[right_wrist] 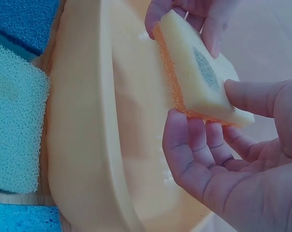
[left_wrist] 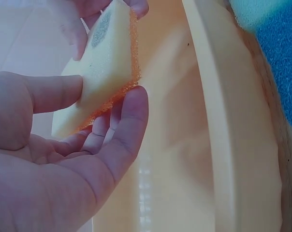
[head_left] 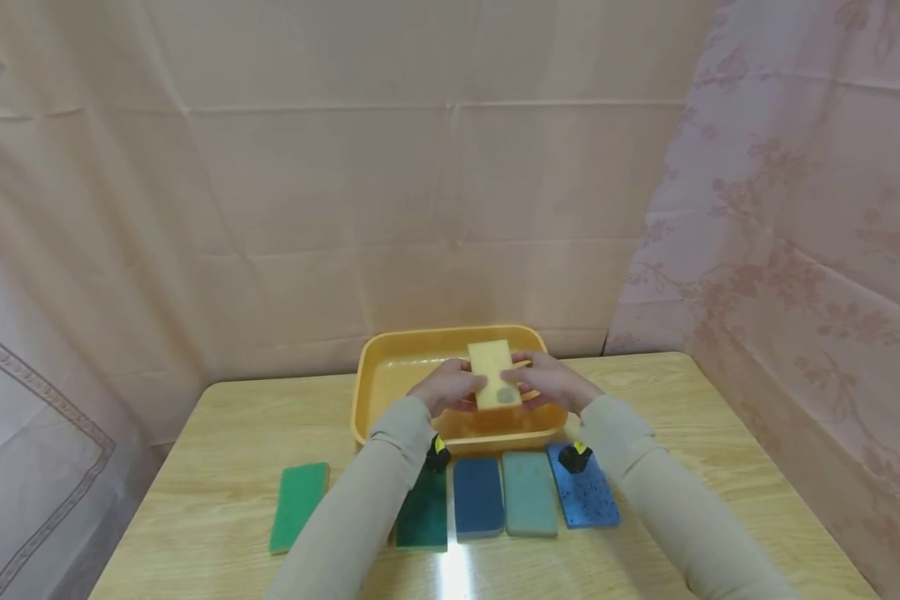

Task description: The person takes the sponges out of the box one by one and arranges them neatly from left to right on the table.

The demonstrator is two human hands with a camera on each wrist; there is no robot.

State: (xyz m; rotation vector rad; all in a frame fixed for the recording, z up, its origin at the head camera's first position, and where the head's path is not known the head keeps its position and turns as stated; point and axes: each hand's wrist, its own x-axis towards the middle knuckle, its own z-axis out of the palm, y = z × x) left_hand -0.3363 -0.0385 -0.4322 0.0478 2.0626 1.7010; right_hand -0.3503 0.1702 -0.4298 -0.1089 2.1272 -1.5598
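A pale yellow sponge point(head_left: 491, 371) with an orange scouring layer beneath and a grey spot near one end is held over the yellow plastic tub point(head_left: 450, 444). My left hand point(head_left: 450, 387) grips its left edge, thumb on the yellow face and fingers under the orange side. From the opposite edge my right hand point(head_left: 553, 382) pinches it the same way, thumb beside the grey spot point(right_wrist: 205, 69). In both wrist views the sponge is tilted, with the tub's inside visible beneath it.
Along the near side of the tub lie a green sponge point(head_left: 300, 504), a dark green one point(head_left: 423, 517), a dark blue one point(head_left: 478, 497), a pale teal one point(head_left: 529, 494) and a speckled blue one point(head_left: 591, 497). They rest on a wooden table point(head_left: 720, 450). Curtains point(head_left: 435, 183) hang behind.
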